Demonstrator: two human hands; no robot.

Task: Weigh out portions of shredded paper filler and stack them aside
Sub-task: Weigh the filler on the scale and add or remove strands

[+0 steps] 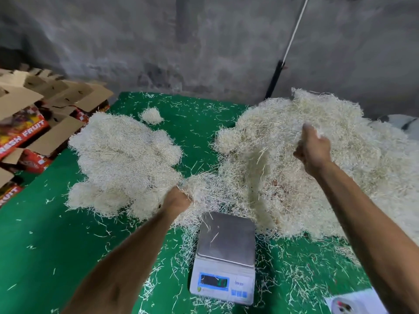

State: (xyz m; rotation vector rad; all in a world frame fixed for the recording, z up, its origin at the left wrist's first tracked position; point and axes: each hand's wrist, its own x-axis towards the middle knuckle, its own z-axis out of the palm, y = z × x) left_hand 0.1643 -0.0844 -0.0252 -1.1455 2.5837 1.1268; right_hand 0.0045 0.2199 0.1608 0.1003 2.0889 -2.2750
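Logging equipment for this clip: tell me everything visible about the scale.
The scale is a small white plastic digital unit with a square, dull steel platter on top. Its front panel has a lit blue display, digits too blurred to read, and small blue buttons to the right. It sits level on the green cloth, near the camera, between the two forearms. The platter holds no portion, only a few stray paper shreds; loose shreds lie around its base. Neither hand touches it.
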